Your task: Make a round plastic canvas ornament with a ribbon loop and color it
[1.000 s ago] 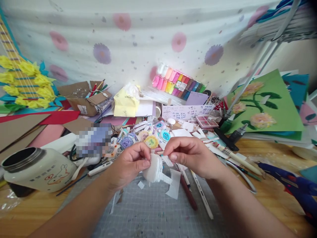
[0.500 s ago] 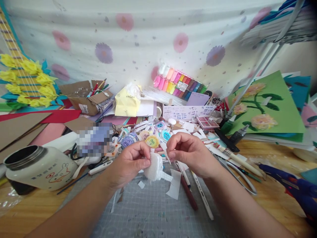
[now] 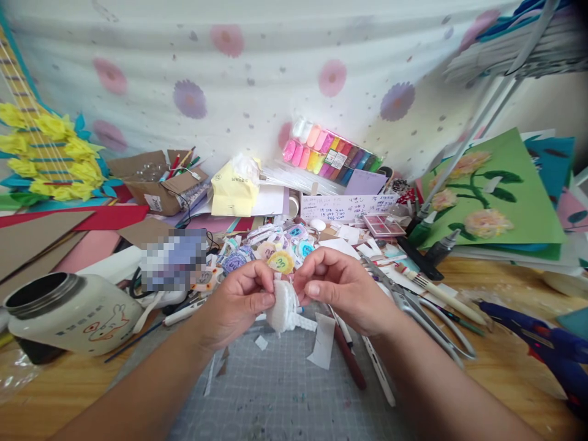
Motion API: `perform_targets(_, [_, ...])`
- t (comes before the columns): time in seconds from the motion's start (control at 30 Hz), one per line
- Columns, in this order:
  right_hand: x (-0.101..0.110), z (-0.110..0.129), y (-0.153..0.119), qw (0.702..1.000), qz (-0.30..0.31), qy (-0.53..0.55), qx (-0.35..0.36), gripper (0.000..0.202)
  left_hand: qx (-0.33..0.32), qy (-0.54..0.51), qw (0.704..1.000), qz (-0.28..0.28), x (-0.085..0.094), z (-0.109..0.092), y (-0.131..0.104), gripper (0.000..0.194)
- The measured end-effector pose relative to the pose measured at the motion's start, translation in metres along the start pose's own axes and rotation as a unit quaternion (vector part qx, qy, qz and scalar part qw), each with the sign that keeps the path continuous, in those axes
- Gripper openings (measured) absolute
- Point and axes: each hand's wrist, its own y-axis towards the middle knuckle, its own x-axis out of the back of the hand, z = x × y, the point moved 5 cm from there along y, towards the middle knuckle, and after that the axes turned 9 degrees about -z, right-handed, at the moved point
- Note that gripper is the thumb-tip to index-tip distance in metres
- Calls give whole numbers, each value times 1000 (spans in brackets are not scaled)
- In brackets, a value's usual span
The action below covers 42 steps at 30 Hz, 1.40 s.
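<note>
My left hand (image 3: 243,301) pinches the upper left edge of a small white fuzzy piece (image 3: 281,309) above the grey cutting mat (image 3: 257,392). A narrow white strip (image 3: 305,323) sticks out from the piece's lower right. At the piece's right edge, my right hand (image 3: 342,288) has its thumb and fingers pressed together; what is between the fingertips is mostly hidden. A torn scrap of white paper (image 3: 323,343) lies on the mat, just below the right hand.
A jar (image 3: 73,312) stands at the left. Scissors (image 3: 427,318), pens and a dark red tool (image 3: 349,358) lie right of centre, with a blue glue gun (image 3: 537,337) farther right. Behind the hands are colourful round pieces (image 3: 280,262) and a clay set (image 3: 331,152).
My right hand has moved left, up against the white piece. The thin white strip that hung from its fingers is now mostly hidden. The view has shifted slightly.
</note>
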Motion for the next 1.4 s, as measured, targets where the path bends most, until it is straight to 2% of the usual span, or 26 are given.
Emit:
perform_targets(0.17, [0, -5, 0, 999, -24, 29, -16, 20, -9, 29, 1000, 0, 2, 1, 0, 18])
perform_targets(0.43, [2, -5, 2, 995, -76, -5, -60, 26, -19, 133, 991, 18, 9, 4, -1, 14])
perform_targets(0.6, [2, -10, 2, 992, -69, -30, -103, 28, -25, 189, 981, 31, 7, 1, 0, 13])
perform_targets(0.8, [7, -11, 3, 989, -70, -57, -118, 24, -30, 230, 972, 39, 5, 0, 1, 15])
perform_targets(0.97, [9, -12, 4, 988, -76, -76, -109, 28, -29, 246, 968, 31, 5, 0, 1, 9])
perform_targets(1.17, [14, -16, 7, 987, -82, -107, -89, 22, -4, 222, 975, 28, 7, 5, 2, 7])
perform_targets(1.4, [16, 7, 5, 990, -102, -96, 22, 21, 17, 94, 995, 4, 7, 2, 2, 15])
